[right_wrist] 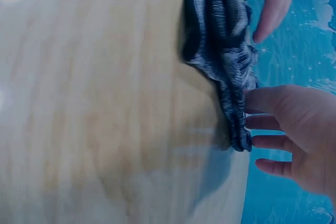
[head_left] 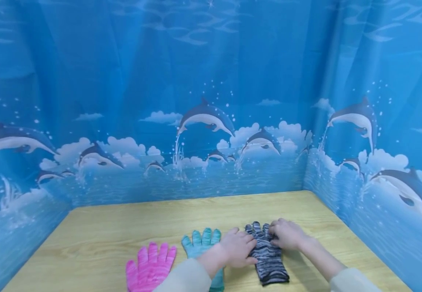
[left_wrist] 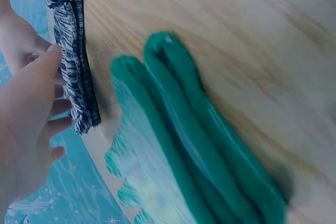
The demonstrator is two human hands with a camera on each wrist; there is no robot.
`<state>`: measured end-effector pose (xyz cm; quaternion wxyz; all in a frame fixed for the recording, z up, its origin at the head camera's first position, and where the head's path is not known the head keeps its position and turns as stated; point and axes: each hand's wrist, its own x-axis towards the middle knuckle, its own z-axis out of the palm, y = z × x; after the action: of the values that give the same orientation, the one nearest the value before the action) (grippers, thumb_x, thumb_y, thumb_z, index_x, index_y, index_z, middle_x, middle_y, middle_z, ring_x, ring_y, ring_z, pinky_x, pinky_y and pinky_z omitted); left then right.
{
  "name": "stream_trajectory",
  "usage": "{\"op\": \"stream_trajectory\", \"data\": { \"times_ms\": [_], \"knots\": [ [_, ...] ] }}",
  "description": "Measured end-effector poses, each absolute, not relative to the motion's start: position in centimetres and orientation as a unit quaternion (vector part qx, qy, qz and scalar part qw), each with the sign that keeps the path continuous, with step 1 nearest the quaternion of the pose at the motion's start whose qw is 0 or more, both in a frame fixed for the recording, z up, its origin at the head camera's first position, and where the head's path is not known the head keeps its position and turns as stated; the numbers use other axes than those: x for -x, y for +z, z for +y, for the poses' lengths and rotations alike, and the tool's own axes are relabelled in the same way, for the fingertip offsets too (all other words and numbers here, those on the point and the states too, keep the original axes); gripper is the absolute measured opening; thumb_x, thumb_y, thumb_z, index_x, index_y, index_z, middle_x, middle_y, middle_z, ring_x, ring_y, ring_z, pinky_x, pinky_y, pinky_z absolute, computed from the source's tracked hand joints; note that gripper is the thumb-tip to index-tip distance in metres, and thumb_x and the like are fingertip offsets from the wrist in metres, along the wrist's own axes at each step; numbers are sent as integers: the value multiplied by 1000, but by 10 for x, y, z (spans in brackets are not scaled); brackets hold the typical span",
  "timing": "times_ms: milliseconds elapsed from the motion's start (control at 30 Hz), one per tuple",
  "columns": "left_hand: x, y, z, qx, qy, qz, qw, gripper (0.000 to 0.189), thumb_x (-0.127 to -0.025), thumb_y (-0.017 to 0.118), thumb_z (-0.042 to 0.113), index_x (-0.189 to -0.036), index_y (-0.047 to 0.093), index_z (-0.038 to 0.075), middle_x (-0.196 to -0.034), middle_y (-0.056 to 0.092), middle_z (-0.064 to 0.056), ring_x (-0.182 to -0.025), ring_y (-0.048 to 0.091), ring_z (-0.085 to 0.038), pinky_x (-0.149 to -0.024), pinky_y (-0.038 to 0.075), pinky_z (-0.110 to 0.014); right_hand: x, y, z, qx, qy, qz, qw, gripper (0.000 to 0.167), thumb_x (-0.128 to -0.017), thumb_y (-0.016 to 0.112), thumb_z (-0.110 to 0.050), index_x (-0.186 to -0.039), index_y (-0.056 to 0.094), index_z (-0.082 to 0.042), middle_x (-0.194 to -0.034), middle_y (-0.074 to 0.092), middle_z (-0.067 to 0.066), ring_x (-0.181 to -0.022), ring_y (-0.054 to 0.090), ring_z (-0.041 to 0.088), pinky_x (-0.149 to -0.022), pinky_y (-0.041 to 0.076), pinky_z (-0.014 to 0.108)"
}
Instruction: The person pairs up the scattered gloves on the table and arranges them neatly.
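A black-and-white knit glove (head_left: 270,261) lies flat on the table, its fingers toward the back and its cuff toward the front. My left hand (head_left: 237,247) touches its left edge with outstretched fingers. On the opposite side, my right hand (head_left: 288,234) rests its fingertips at the glove's finger end. The right wrist view shows those fingers (right_wrist: 270,142) spread and fairly straight against the striped fabric. Left of this pair lies a teal glove (head_left: 200,243), partly covered by my left forearm. Its thick green cuff (left_wrist: 181,103) fills much of the left wrist view.
A pink glove (head_left: 149,267) lies farther left, cut off by the frame's bottom edge. The wooden table (head_left: 123,223) has a rounded back edge. Behind and beside it hangs a blue curtain (head_left: 152,81) printed with dolphins and clouds.
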<state>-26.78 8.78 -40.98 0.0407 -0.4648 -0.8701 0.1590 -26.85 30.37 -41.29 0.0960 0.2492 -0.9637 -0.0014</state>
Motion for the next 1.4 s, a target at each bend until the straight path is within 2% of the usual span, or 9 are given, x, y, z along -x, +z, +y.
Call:
{"op": "stream_trajectory", "data": {
  "times_ms": [233, 733, 867, 1000, 1133, 1400],
  "knots": [
    [265, -414, 100, 437, 202, -876, 21, 59, -90, 28, 65, -137, 43, 32, -138, 41, 15, -130, 33, -9, -106, 24, -32, 267, -420, 302, -246, 10, -966, 80, 25, -73, 73, -18, -96, 68, -7, -92, 62, 7, -87, 56, 28, -71, 48, 45],
    [263, -416, 103, 437, 201, -877, 24, 60, -89, 31, 66, -135, 45, 31, -137, 43, 13, -128, 36, -9, -106, 24, -34, 264, -421, 296, -238, 19, -969, 61, 29, -75, 70, -10, -103, 67, -2, -104, 59, 13, -96, 55, 34, -76, 47, 50],
    [264, -414, 104, 450, 214, -867, 28, 59, -89, 31, 65, -136, 44, 31, -136, 43, 14, -127, 37, -8, -104, 26, -32, 269, -421, 299, -252, 16, -961, 113, 21, -74, 67, -4, -95, 68, -4, -95, 61, 9, -87, 57, 29, -72, 48, 44],
    [264, -414, 103, 486, 248, -837, 54, 57, -90, 29, 64, -136, 42, 34, -135, 43, 17, -124, 38, -5, -101, 28, -28, 280, -421, 303, -223, 52, -958, 171, 16, -72, 67, 0, -87, 69, -6, -86, 63, 5, -80, 58, 25, -70, 49, 40],
    [262, -417, 100, 509, 268, -813, 88, 55, -91, 28, 64, -133, 45, 33, -131, 46, 18, -121, 41, -3, -99, 30, -27, 292, -423, 304, -193, 89, -965, 151, 18, -74, 67, -1, -92, 68, -4, -89, 65, 7, -86, 59, 28, -76, 48, 43],
    [261, -421, 102, 515, 282, -801, 116, 53, -91, 29, 63, -130, 47, 33, -127, 48, 17, -117, 44, -4, -97, 31, -27, 303, -427, 304, -249, 71, -959, 114, 22, -75, 69, -1, -97, 68, -3, -93, 64, 10, -90, 59, 31, -80, 46, 45]
  ]
}}
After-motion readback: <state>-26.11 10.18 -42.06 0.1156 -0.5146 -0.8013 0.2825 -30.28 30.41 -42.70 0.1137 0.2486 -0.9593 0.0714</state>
